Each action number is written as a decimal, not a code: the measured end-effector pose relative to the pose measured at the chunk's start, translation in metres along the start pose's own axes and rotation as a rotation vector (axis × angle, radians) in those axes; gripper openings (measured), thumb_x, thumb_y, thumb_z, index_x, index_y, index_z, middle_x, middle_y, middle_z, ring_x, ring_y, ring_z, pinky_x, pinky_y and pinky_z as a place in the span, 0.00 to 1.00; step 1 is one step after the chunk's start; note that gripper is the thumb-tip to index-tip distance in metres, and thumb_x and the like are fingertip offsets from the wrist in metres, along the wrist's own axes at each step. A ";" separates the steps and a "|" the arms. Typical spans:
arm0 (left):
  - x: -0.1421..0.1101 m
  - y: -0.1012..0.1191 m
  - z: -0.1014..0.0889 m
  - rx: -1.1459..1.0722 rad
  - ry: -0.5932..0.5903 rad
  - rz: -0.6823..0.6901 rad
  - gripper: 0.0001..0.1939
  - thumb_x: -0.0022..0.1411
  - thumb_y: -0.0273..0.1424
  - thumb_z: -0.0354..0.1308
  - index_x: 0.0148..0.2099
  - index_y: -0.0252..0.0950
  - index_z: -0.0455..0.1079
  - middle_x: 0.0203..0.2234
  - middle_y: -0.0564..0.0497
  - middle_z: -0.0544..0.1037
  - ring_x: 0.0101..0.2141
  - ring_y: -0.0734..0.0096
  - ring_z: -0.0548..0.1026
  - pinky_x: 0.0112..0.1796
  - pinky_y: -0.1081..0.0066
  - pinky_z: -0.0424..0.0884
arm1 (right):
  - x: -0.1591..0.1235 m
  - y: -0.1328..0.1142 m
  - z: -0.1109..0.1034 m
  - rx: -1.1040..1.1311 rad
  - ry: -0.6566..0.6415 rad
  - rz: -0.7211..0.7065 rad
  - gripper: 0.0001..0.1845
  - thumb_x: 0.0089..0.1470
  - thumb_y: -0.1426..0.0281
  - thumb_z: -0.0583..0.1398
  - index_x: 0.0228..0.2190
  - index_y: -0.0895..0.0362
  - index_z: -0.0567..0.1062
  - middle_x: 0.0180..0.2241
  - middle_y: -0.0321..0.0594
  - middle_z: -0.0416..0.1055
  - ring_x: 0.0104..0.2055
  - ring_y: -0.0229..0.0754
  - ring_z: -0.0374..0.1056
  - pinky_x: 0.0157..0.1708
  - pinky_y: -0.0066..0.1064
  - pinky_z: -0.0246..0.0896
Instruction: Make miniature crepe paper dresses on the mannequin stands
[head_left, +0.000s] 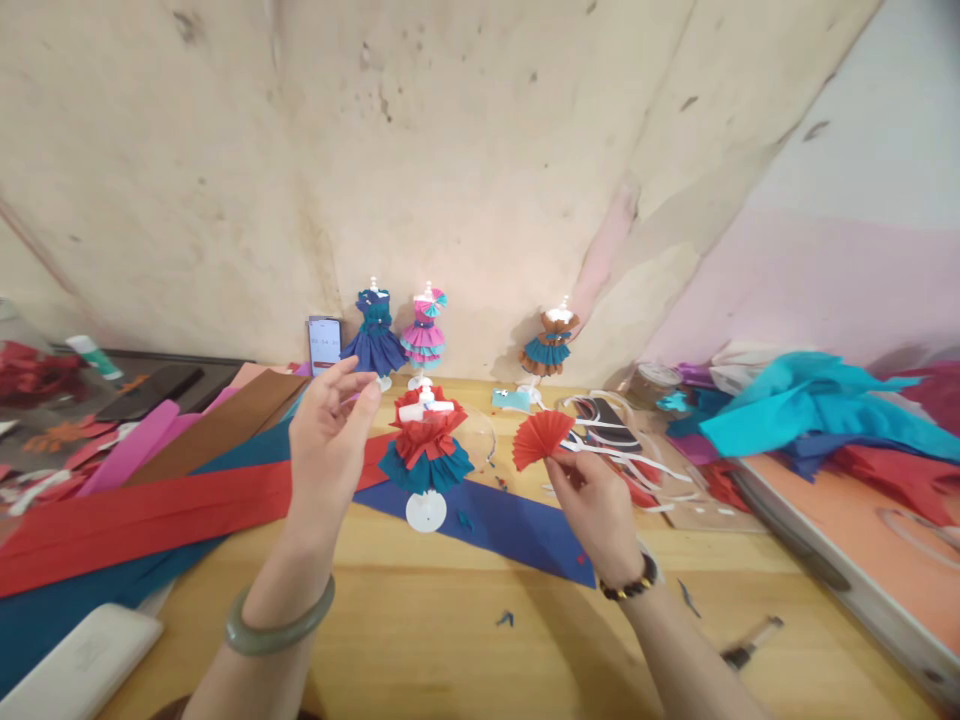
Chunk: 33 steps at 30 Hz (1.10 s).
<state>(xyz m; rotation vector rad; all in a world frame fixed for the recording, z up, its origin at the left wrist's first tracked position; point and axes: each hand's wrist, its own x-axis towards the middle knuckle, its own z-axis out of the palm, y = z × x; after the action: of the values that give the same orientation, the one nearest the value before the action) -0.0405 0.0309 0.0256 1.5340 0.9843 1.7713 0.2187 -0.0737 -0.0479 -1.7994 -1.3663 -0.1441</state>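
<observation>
Pinched at its narrow end, a red pleated paper fan [541, 438] is held up by my right hand [596, 505]. My left hand [328, 430] is raised with its fingers apart and nothing visible in it. Between the two hands stands a small white doll stand [426, 512] wearing a dress of red ruffles [427, 430] over a teal pleated skirt [426, 464]. White strips lie across the top of this dress. My left hand is to the left of the dress and does not touch it.
Against the wall stand a blue dress form [375, 330], a pink one [424, 335] and a brown one [553, 345], beside a phone [325, 343]. Long red paper [150, 510] lies left. White cords [637, 450] and crumpled turquoise paper [810, 405] lie right. A white power bank [90, 660] sits front left.
</observation>
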 end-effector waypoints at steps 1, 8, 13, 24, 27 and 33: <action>-0.002 0.003 0.000 0.013 0.037 0.051 0.20 0.58 0.37 0.61 0.51 0.38 0.68 0.40 0.48 0.78 0.42 0.68 0.76 0.46 0.67 0.71 | -0.003 -0.006 -0.003 0.064 0.055 -0.036 0.11 0.56 0.63 0.58 0.28 0.57 0.75 0.24 0.37 0.71 0.23 0.38 0.62 0.26 0.29 0.57; -0.024 0.029 0.004 0.034 0.017 0.274 0.14 0.60 0.30 0.59 0.49 0.39 0.70 0.37 0.51 0.78 0.39 0.71 0.76 0.46 0.67 0.71 | -0.015 -0.060 -0.016 0.369 0.198 -0.164 0.05 0.55 0.70 0.61 0.28 0.56 0.76 0.25 0.35 0.71 0.24 0.34 0.61 0.25 0.28 0.58; -0.019 0.020 0.001 0.033 -0.040 0.191 0.17 0.61 0.33 0.58 0.53 0.38 0.68 0.42 0.47 0.76 0.44 0.66 0.75 0.47 0.64 0.70 | -0.020 -0.080 -0.004 0.675 0.128 0.068 0.08 0.52 0.65 0.63 0.26 0.56 0.77 0.26 0.38 0.73 0.26 0.37 0.66 0.26 0.29 0.62; -0.009 -0.010 -0.005 -0.107 -0.639 -0.201 0.50 0.53 0.30 0.64 0.70 0.46 0.37 0.61 0.40 0.61 0.55 0.52 0.68 0.50 0.56 0.70 | -0.011 -0.111 0.019 1.056 0.101 0.253 0.10 0.44 0.62 0.67 0.24 0.57 0.77 0.23 0.37 0.74 0.25 0.37 0.67 0.26 0.29 0.64; -0.011 -0.018 -0.002 -0.195 -0.634 -0.265 0.50 0.53 0.29 0.64 0.70 0.46 0.37 0.59 0.40 0.64 0.54 0.53 0.69 0.51 0.55 0.69 | -0.010 -0.116 0.025 1.107 0.099 0.297 0.10 0.43 0.63 0.68 0.24 0.57 0.77 0.23 0.37 0.74 0.25 0.37 0.67 0.26 0.29 0.64; -0.011 -0.023 0.005 -0.236 -0.587 -0.282 0.49 0.51 0.27 0.66 0.69 0.40 0.42 0.55 0.40 0.68 0.53 0.54 0.70 0.50 0.58 0.70 | -0.012 -0.116 0.038 1.156 0.100 0.342 0.10 0.43 0.64 0.69 0.25 0.57 0.76 0.23 0.35 0.73 0.25 0.35 0.65 0.26 0.28 0.62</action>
<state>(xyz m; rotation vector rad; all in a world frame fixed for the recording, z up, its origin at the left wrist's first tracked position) -0.0341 0.0355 0.0011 1.5398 0.6307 1.0978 0.1019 -0.0521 -0.0151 -0.9655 -0.7468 0.6145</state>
